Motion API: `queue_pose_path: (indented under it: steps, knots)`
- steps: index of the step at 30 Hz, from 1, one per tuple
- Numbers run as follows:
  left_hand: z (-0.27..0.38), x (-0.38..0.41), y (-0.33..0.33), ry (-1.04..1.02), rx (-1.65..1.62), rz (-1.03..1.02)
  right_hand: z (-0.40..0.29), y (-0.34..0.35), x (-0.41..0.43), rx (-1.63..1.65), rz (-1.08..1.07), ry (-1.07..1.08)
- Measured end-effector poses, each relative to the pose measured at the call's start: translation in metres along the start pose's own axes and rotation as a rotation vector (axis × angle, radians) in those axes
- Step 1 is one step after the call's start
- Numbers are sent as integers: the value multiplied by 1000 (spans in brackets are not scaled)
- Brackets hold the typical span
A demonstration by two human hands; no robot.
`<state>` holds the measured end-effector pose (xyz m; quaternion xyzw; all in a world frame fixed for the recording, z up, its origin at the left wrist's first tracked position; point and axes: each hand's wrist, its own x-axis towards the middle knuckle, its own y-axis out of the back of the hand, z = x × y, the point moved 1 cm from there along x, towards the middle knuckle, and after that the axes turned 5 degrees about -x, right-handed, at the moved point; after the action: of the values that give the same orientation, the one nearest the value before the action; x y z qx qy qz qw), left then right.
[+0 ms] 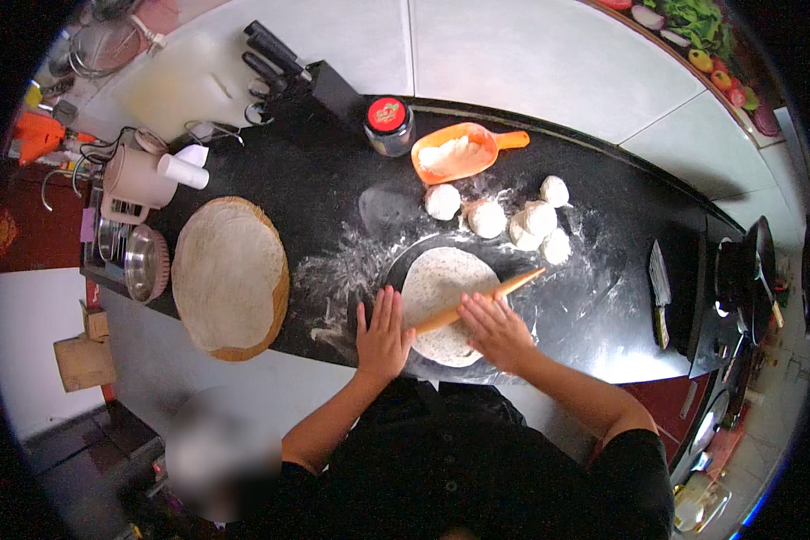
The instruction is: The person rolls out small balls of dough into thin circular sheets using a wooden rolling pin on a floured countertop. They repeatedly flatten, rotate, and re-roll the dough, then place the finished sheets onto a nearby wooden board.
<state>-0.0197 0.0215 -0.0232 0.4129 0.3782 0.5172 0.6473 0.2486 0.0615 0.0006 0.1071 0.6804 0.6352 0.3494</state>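
Observation:
A round, speckled sheet of dough (439, 277) lies on the floured black countertop (337, 182) before me. Across it runs a slanted, tapered wooden rolling pin (439, 319). My right hand (496, 331) presses on the pin with fingers stretched over its middle. At the pin's lower left end is my left hand (383, 331), laid flat at the dough's left edge with thumb and little finger spread. Its thumb meets the pin's tip; any part of the pin under it is hidden. Several floured dough balls (487, 219) sit beyond the sheet.
An orange scoop (455, 154) holds flour beside a red-lidded jar (389, 128). Another rolled sheet (226, 277) covers most of a round wooden board (280, 317) at left. A knife block (334, 94) stands behind. On the right lie a knife (659, 283) and a stove (709, 337) with a pan (757, 270).

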Motion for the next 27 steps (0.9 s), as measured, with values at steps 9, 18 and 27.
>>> queue_pose_path:
  steps: [9, 18, 27]
  knots:
    - [-55, 140, 44, 92, 180, 289, 48, 51, 154, 6, 397, -279]
    - [-25, 44, 11, -105, 45, -4, 9, 24, 80, -13, 350, -99]
    - [-67, 139, 43, -118, 197, 290, 42, 57, 175, 136, 629, -474]
